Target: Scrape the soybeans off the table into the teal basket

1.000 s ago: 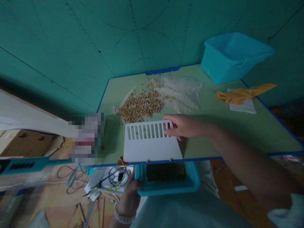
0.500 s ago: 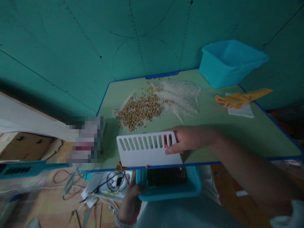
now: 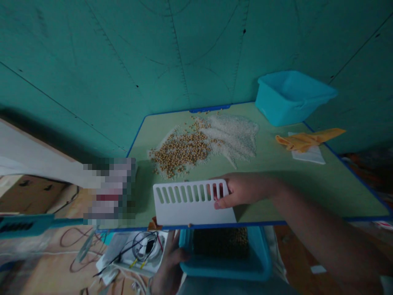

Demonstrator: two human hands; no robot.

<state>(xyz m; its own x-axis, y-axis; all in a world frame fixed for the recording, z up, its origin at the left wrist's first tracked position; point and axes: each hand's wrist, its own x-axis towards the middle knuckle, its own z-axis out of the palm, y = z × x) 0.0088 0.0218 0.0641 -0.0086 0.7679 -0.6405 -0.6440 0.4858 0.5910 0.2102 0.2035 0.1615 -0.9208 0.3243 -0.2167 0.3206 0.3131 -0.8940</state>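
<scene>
My right hand grips the right end of a white slotted plastic scraper, thumb on the near face, fingers behind it. The scraper stands tilted at the table's front edge. Under that edge, my left hand clasps the left rim of a blue plastic tub, with dark grains inside it. Beyond the scraper, a pile of round tan beans lies spread on the green tabletop. White rice-like grains adjoin the beans at the right.
An empty-looking blue bin stands at the back right. An orange cloth lies on a white sheet. Left of the table, a white tray holds cables. A blurred-out object sits at the left edge, and a green wall rises behind.
The whole scene sits lower in the view as the head camera tilts up. My right hand keeps its grip on the scraper; the tub appears slightly lower and farther right.
</scene>
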